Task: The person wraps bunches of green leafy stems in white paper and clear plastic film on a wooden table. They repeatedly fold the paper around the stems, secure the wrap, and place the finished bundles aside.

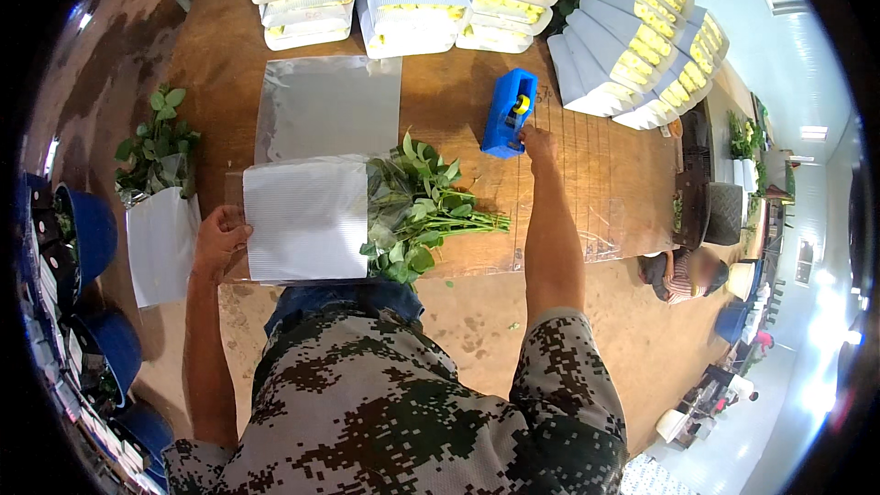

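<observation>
Here the right hand (538,143) stretches to the dispenser (503,121).

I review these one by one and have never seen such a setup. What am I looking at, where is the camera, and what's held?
There is no machine: a person works with two bare hands. The single picture comes from a wide fisheye camera on the person's head, looking down, so straight edges bend near the rim. On the brown table lies a bundle in white ridged wrap, its leafy green stems pointing right. Beyond it is a greyish sheet; wrapped yellow flowers line the far side. The left grip is at the wrap's left edge; the right grip touches the blue tape dispenser. How firmly either one holds is hard to tell.
</observation>
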Motion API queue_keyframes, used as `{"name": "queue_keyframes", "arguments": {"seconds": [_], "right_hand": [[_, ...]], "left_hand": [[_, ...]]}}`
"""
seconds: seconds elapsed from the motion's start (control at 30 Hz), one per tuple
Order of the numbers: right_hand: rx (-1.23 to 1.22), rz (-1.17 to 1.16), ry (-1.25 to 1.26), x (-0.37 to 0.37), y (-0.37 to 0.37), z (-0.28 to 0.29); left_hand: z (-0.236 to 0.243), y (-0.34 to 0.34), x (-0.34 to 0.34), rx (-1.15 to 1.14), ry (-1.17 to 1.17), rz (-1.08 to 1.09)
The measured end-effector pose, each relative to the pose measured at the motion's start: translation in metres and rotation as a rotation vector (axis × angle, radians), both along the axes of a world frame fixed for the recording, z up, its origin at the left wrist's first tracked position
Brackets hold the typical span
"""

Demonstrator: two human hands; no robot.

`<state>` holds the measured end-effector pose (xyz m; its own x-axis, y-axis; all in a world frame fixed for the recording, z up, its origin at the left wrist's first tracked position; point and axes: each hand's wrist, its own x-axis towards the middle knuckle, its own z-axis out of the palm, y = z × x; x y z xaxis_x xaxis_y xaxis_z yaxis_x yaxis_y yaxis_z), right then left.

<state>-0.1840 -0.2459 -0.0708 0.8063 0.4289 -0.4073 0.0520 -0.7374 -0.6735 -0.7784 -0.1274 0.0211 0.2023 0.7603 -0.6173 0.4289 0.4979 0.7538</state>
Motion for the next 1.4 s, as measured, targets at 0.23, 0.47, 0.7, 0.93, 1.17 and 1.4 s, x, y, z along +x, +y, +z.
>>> {"name": "queue_keyframes", "arguments": {"seconds": [0.23, 0.47, 0.7, 0.93, 1.17, 1.4], "right_hand": [[0.106, -0.115, 0.129, 0.026, -0.018, -0.017], [0.477, -0.272, 0.585, -0.062, -0.035, -0.009], [-0.264, 0.161, -0.317, -0.126, -0.041, -0.03], [0.08, 0.008, 0.089, -0.183, -0.092, 0.052], [0.056, 0.414, 0.429, -0.322, -0.119, 0.101], [0.158, 0.479, 0.481, -0.456, -0.01, 0.136]], "left_hand": [[-0.006, 0.006, 0.009, -0.02, 0.037, -0.044], [0.0, 0.011, -0.01, 0.036, 0.109, 0.001], [-0.145, 0.037, -0.141, 0.182, 0.058, -0.078], [-0.119, 0.05, -0.134, -0.107, -0.197, -0.211], [-0.057, 0.015, -0.085, -0.008, -0.081, -0.154], [0.001, 0.018, -0.038, 0.213, -0.004, -0.207]]}}
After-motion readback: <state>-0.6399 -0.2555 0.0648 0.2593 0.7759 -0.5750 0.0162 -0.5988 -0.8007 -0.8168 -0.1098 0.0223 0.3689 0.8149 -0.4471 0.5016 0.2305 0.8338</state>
